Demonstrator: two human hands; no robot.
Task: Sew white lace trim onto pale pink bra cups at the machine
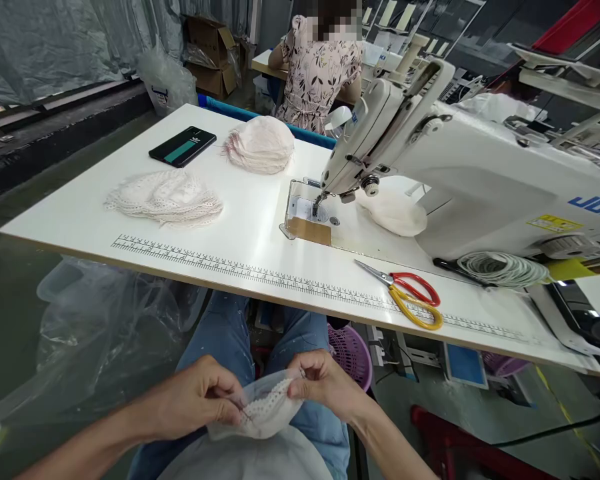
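Above my lap, a small white fabric piece with scalloped lace trim (267, 410) is stretched between my two hands. My left hand (205, 393) pinches its left end between thumb and fingers. At the right end, my right hand (320, 387) grips the trim the same way. A pile of white lace-edged pieces (165, 197) lies on the white table (240, 237) in front of me, and a second stack of pale round pieces (260, 145) sits behind it. Near the table's front edge rest scissors (405, 293) with one red and one yellow handle.
A white sewing machine (460, 153) fills the table's right side, with pale fabric (397, 210) beside its needle area. A dark phone-like item (183, 147) lies at the back left. Beneath the table stands a purple basket (351, 353). A person (320, 67) sits beyond the table.
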